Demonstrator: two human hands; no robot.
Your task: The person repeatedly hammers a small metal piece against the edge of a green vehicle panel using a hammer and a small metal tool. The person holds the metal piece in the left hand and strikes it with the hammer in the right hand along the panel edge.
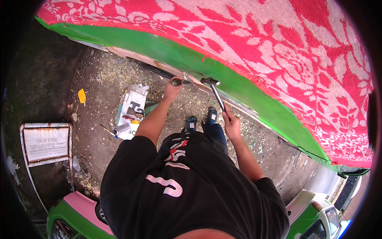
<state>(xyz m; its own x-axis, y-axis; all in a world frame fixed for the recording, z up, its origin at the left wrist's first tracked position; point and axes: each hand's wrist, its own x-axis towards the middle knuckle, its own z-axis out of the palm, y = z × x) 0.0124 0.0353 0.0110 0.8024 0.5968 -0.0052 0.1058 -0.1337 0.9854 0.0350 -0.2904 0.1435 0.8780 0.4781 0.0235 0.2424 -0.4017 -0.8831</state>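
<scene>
Green painted panel (pixel 171 49) curves across the head view beneath a red-and-white floral cloth (pixel 278 51), its lower edge looking worn and pale, with patches of brown. Near that edge we see the left hand (pixel 171 91) curled around the dark, rounded handle of a chisel-like tool (pixel 177 82); the blade points right, and we cannot tell whether it touches the edge. We see the right hand (pixel 232 121) closed around the lower part of a hammer (pixel 217 95), whose dark metal head stands just right of the blade, apart from it, with a shiny, greyish handle slanting below.

For writing, we find several lines of dark print on a white sign (pixel 47 142) in a rusty frame, at the left. Large dark letters cover a white board (pixel 134 98) on the ground, partly hidden by the things lying on it. We also notice white and red print across the black shirt (pixel 191 207), and small white labels (pixel 213 117) on the dark footwear (pixel 210 111).
</scene>
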